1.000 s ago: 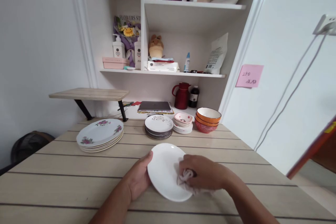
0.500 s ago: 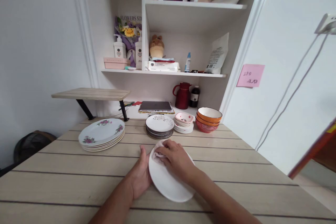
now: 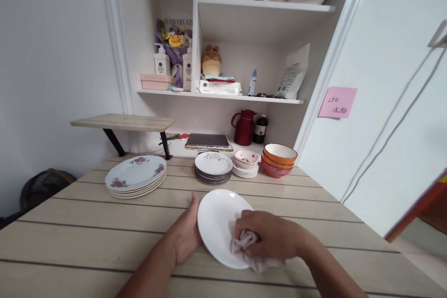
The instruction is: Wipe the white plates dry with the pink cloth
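Observation:
A plain white plate (image 3: 217,223) is tilted over the table in front of me. My left hand (image 3: 188,233) grips its left edge, thumb up along the rim and the other fingers hidden behind it. Bunched in my right hand (image 3: 270,235) is a pale pinkish cloth (image 3: 244,242), pressed on the plate's lower right part, with some of the cloth hanging past the rim. Beyond the plate stands a stack of dark-rimmed floral plates (image 3: 213,165).
Large oval floral plates (image 3: 136,174) are stacked at the left, near a small raised shelf (image 3: 122,122). Small dishes (image 3: 246,158) and stacked orange and red bowls (image 3: 279,160) stand at the back right. Behind them are a laptop (image 3: 207,140), a red jug (image 3: 244,128) and a dark bottle (image 3: 260,129).
My right hand has moved with the cloth from the plate's upper left down to its lower right edge. The left hand keeps its hold on the plate. The view has shifted slightly.

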`<state>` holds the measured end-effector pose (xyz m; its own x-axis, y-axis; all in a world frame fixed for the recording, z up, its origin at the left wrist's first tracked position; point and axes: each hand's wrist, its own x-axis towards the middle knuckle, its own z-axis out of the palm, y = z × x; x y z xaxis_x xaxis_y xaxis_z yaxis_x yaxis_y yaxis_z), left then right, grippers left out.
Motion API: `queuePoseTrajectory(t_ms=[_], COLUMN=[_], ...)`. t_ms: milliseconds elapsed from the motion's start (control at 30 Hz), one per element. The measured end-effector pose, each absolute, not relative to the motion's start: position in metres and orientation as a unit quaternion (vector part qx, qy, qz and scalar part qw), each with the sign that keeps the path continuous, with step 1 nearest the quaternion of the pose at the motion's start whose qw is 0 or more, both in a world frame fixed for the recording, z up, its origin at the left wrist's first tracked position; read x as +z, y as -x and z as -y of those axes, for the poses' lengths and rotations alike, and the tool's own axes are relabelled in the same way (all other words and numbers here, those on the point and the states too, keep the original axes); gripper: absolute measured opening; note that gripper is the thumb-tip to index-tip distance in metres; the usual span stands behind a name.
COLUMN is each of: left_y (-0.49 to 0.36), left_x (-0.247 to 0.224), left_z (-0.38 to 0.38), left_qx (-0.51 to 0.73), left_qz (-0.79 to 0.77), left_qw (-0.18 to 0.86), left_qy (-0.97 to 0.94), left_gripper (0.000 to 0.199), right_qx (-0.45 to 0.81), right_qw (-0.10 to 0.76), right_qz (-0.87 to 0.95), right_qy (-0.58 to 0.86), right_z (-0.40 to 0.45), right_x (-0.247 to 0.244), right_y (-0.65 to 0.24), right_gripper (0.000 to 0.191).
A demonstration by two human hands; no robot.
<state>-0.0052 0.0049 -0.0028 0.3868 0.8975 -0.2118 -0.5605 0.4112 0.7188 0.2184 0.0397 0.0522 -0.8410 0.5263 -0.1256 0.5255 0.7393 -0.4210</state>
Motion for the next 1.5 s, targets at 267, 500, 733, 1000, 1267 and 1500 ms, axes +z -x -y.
queuePoseTrajectory(t_ms=[267,500,733,1000,1267,1500], left_y=[0.004,0.003,0.006,0.007,0.007,0.005], left_x=[-0.001,-0.002,-0.002,-0.008,-0.01,-0.003], left_z=[-0.003,-0.003,-0.002,-0.003,-0.002,0.002], left_qx=[0.504,0.512,0.497,0.484,0.543,0.543], left_qz=[-0.28,-0.266,-0.289,-0.271,-0.283,-0.317], left_qw=[0.775,0.777,0.778,0.787,0.739,0.731], left_qy=[-0.259,-0.251,-0.252,-0.27,-0.281,-0.266], left_gripper=[0.076,0.079,0.076,0.068,0.061,0.066], right_qx=[0.184,0.048,0.123,0.218,0.195,0.165], right_qw=[0.185,0.2,0.107,0.055,0.201,0.312], right_qz=[0.927,0.889,0.891,0.919,0.92,0.851], right_qy=[0.268,0.409,0.424,0.324,0.274,0.389], right_z=[-0.037,-0.072,-0.069,-0.041,-0.039,-0.064], right_x=[0.022,0.012,0.026,0.044,0.022,0.013], right_y=[-0.154,-0.166,-0.219,-0.218,-0.182,-0.193], right_gripper=[0.038,0.033,0.035,0.043,0.048,0.043])
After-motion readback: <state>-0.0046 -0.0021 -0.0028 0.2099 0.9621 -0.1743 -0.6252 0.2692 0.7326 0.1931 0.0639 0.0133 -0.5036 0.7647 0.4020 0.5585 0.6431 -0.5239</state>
